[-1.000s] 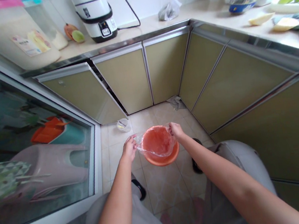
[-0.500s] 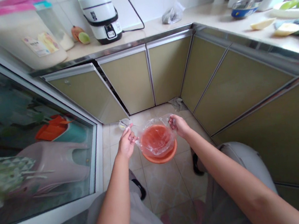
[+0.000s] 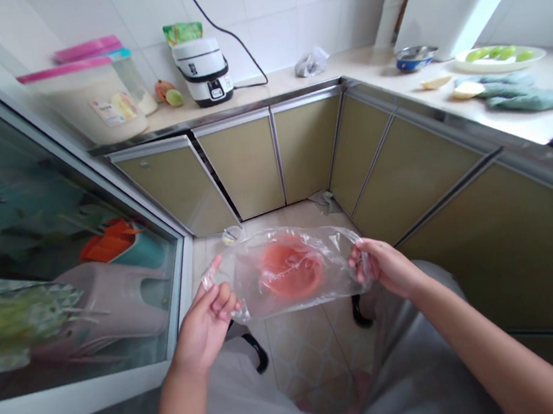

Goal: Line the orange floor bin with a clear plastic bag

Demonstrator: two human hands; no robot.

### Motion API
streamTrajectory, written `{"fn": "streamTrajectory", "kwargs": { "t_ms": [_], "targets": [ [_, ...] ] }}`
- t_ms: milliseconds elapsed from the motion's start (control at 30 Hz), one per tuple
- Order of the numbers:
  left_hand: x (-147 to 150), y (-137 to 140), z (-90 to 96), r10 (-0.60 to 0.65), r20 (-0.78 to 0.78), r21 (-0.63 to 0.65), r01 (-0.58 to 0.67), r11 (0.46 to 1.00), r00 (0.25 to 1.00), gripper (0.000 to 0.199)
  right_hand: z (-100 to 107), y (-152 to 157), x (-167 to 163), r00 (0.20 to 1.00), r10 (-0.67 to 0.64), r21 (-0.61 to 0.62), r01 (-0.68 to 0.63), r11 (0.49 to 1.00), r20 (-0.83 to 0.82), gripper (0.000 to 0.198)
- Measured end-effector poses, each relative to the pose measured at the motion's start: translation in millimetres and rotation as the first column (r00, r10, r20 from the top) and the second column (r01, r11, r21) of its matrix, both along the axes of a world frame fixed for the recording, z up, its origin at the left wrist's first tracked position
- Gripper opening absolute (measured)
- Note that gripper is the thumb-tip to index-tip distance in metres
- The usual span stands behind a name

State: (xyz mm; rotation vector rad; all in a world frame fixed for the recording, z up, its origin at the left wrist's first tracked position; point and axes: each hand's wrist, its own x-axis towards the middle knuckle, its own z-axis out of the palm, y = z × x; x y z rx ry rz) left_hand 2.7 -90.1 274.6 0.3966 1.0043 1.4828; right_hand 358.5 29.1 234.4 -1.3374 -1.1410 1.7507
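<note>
Clear plastic bag (image 3: 338, 273) is stretched wide between your hands, above the tiled floor (image 3: 305, 354) and in front of your knees. Film is thin, glossy, colourless; creases and bright glints all over, wavy upper rim, lower edge pulled nearly straight. Your left hand (image 3: 203, 327): fingers curled and clamped on the film, index sticking up with film wrapped on it. Your right hand (image 3: 389, 265): fingers clamped on the opposite end, film bunched there. Orange basin (image 3: 290, 276) shows through the bag, round, smooth-walled, tinted pinkish by the film; can't tell if the two touch. Floor tiles are glossy beige with a pale curved pattern. Cabinet doors (image 3: 241, 167): flat olive panels, silvery metal trim. Crumpled grey cloth (image 3: 325, 202) in the cabinet corner.
</note>
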Motion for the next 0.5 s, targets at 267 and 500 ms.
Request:
{"fn": "streamTrajectory", "kwargs": {
  "t_ms": [267,500],
  "targets": [
    [5.5,-42.9,44.5,0.056,-0.039,-0.015,-0.057,0.998,0.998,0.066,25.8,-67.9,42.9,0.999,0.042,-0.058,-0.044,0.997,-0.028,0.045],
    [-2.6,-7.8,-12.1,-0.074,-0.041,-0.109,0.069,0.992,0.996,0.05,-8.1,-49.4,35.8,0.996,-0.003,-0.059,0.008,0.998,0.084,0.038]
  ]
}}
